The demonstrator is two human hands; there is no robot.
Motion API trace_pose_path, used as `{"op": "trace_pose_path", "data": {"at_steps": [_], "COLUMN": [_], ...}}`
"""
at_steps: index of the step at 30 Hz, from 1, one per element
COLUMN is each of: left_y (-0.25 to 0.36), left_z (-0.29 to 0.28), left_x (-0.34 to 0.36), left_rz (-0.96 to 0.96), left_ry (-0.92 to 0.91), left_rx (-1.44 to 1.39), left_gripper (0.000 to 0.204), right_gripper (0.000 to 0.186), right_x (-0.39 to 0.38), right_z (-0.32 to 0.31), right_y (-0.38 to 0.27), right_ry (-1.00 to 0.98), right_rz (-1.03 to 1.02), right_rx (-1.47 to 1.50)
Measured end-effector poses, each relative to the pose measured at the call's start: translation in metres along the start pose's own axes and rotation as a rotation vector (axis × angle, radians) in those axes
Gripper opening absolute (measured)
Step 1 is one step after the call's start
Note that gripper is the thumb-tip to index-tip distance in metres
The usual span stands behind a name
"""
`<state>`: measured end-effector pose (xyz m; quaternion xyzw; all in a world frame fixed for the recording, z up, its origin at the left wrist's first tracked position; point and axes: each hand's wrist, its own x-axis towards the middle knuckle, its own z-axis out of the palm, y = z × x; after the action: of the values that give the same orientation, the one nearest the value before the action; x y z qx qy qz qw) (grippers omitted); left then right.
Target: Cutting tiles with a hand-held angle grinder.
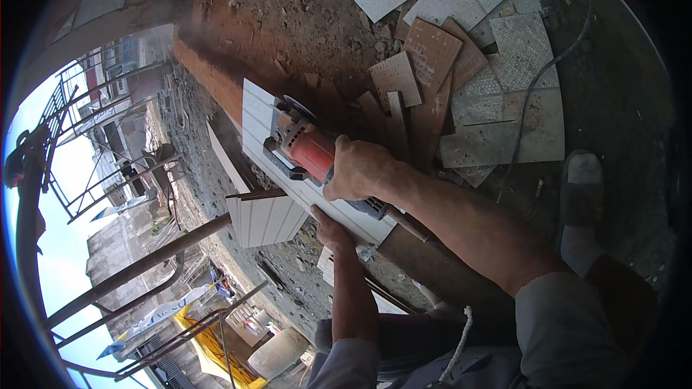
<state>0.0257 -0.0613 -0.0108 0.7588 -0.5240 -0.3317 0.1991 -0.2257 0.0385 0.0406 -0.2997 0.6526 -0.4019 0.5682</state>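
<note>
My right hand [357,169] is wrapped round a red handheld tile cutter [314,152]. Its dark round blade [300,109] stands at the far edge of a long white striped tile [261,121], and the tool's base rests on the tile's face. At the tile's near left edge, my left hand [331,230] grips it, the fingers partly hidden beneath. Another white striped tile [268,217] lies just left of that hand. Whether the blade is spinning I cannot tell.
Cut and whole tiles [497,111], some brown [432,54], lie piled at the far right. A dark cable [532,90] runs beside my shoe [582,180]. Rubble [303,7] covers the ground beyond. Metal railings [137,270] stand at the left.
</note>
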Motion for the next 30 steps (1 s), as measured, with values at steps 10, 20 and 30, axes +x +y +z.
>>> {"op": "trace_pose_path", "data": {"at_steps": [10,20,30], "left_y": [0.005,0.008,0.007], "left_z": [0.002,0.002,0.002], "left_x": [-0.008,-0.008,-0.003], "left_rz": [0.102,0.041,0.008], "left_ry": [0.016,0.061,0.085], "left_rx": [0.030,0.103,0.098], "left_gripper": [0.084,0.089,0.092], "right_gripper": [0.077,0.075,0.079], "right_x": [0.005,0.002,-0.001], "right_z": [0.002,0.002,0.002], "right_y": [-0.002,-0.001,0.001], "right_ry": [0.015,0.007,0.013], "right_rz": [-0.024,-0.015,-0.026], "right_rx": [-0.009,-0.001,-0.010]}}
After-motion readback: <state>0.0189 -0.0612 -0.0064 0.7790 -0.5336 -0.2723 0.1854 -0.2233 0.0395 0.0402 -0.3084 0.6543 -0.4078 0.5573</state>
